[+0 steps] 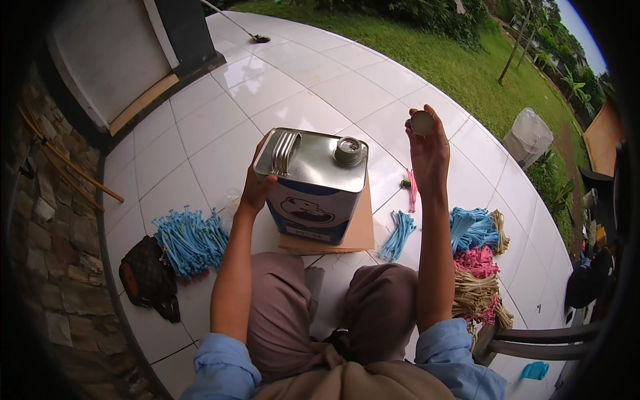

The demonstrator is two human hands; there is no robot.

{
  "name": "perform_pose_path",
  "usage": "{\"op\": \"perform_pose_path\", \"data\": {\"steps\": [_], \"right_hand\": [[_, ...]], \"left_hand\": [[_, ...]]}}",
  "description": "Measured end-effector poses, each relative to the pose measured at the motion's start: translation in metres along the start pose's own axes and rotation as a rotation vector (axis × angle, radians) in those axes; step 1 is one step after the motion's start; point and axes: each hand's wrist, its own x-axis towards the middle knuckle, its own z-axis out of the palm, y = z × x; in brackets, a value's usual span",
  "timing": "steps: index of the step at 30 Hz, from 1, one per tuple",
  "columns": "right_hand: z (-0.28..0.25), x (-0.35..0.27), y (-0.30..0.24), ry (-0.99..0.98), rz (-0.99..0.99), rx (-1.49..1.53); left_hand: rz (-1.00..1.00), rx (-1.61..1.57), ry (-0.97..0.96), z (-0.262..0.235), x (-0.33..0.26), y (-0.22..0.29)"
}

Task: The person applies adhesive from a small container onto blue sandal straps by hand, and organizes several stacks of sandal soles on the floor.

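A large rectangular metal can (313, 183) with a blue-and-white label stands on a piece of brown cardboard (360, 230) on the white tiled floor. Its top has a metal handle and a round spout at the right corner. My left hand (257, 183) grips the can's left side near the top. My right hand (428, 150) is raised to the right of the can and holds a small round metal cap (421, 123) between the fingertips.
Bundles of blue strips (190, 240) lie at the left beside a dark brown bag (147, 280). More blue (400, 233), pink (477, 261) and tan (477, 293) bundles lie at the right. A chair frame (533, 337) stands at lower right. Grass borders the tiles.
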Motion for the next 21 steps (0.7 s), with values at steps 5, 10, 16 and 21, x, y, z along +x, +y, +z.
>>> {"op": "perform_pose_path", "data": {"steps": [5, 10, 16, 21], "right_hand": [[-0.051, -0.028, 0.061, -0.086, 0.202, -1.034], [-0.100, -0.071, 0.132, -0.627, 0.221, -1.492], [-0.088, -0.059, 0.097, -0.774, 0.662, -1.527], [-0.003, -0.068, 0.061, -0.718, 0.486, -0.934]], "left_hand": [[-0.031, -0.006, 0.010, -0.002, -0.004, 0.003], [-0.048, -0.040, 0.019, 0.004, -0.003, 0.004], [-0.017, -0.075, 0.002, 0.005, -0.005, 0.006], [0.089, -0.106, 0.000, 0.000, 0.002, 0.013]]}}
